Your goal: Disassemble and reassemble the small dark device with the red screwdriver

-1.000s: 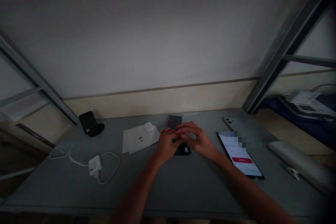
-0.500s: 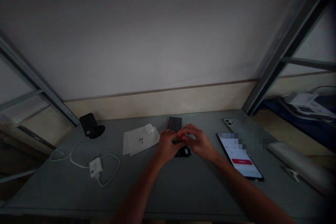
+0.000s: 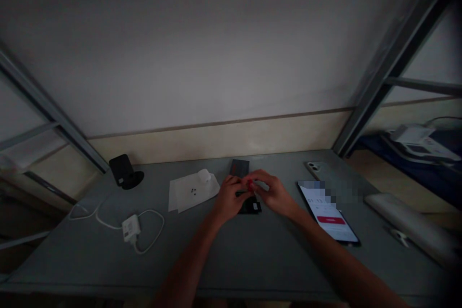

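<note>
Black stand (image 3: 121, 168): far left on the desk (image 3: 260, 255)
White papers (image 3: 185, 199): under small dark pieces (image 3: 194, 192) and a white case (image 3: 204, 175)
Left hand (image 3: 229, 196): grip unclear, cannot tell if pinching
Black device (image 3: 249, 208): on the desk, partly hidden by both hands
Red piece (image 3: 250, 184): pinched in the right hand's (image 3: 271, 192) grip
Tablet (image 3: 327, 211): lit, beside the right forearm

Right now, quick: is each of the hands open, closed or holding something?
Left hand: fingers curled at the dark flat object; whether it grips cannot be told.
Right hand: closed, pinching a small red item.
</note>
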The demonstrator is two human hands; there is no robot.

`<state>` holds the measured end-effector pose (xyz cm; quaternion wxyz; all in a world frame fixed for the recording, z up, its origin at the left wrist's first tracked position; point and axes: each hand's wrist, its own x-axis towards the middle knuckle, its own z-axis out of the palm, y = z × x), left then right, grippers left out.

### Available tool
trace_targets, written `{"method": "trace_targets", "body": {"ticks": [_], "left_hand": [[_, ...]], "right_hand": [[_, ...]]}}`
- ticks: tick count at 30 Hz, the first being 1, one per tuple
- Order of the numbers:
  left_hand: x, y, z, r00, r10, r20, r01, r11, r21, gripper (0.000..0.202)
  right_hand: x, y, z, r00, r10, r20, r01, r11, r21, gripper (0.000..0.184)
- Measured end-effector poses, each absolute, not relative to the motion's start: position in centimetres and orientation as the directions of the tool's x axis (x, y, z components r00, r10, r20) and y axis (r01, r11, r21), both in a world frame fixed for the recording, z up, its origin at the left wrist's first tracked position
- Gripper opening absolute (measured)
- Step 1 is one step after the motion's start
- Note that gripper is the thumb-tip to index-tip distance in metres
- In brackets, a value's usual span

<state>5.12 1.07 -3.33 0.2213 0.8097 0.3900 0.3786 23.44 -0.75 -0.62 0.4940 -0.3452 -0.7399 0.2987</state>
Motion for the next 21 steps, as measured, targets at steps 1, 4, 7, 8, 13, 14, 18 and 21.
{"method": "trace_targets", "body": {"ticks": [1, 4, 7, 8, 13, 14, 18, 21], "left_hand": [[5.13, 1.09, -3.35, 0.413, 0.797, 0.441, 0.458, -0.600, 0.656, 0.020], [5.14, 1.15, -3.40, 0.393, 0.801, 0.452, 0.466, -0.598, 0.653, 0.021], [5.06, 1.19, -3.44, 0.391, 0.802, 0.452, 0.476, -0.597, 0.646, 0.023], [5.02, 1.19, -3.47, 0.397, 0.802, 0.446, 0.480, -0.596, 0.644, 0.022], [4.90, 1.31, -3.75, 0.456, 0.780, 0.428, 0.490, -0.622, 0.611, 0.017], [4.89, 1.34, -3.79, 0.464, 0.777, 0.426, 0.493, -0.626, 0.605, 0.017], [4.73, 1.42, -3.61, 0.489, 0.774, 0.402, 0.517, -0.628, 0.582, 0.015], [4.37, 1.25, -3.08, 0.523, 0.765, 0.375, 0.527, -0.637, 0.563, 0.009]], "right_hand": [[23.36, -0.75, -0.63, -0.262, 0.798, 0.542, 0.225, 0.597, -0.770, 0.016], [23.17, -0.67, -0.75, -0.228, 0.787, 0.573, 0.266, 0.617, -0.741, 0.012], [23.24, -0.60, -0.91, -0.236, 0.802, 0.549, 0.266, 0.597, -0.757, 0.015], [23.30, -0.59, -0.95, -0.244, 0.805, 0.540, 0.257, 0.591, -0.764, 0.016], [23.32, -0.55, -1.11, -0.269, 0.796, 0.542, 0.235, 0.600, -0.765, 0.017], [23.28, -0.53, -1.16, -0.268, 0.796, 0.543, 0.233, 0.601, -0.765, 0.016], [23.28, -0.47, -1.29, -0.245, 0.817, 0.522, 0.219, 0.571, -0.791, 0.015], [23.69, -0.39, -1.29, -0.170, 0.831, 0.530, 0.180, 0.554, -0.812, 0.018]]}}
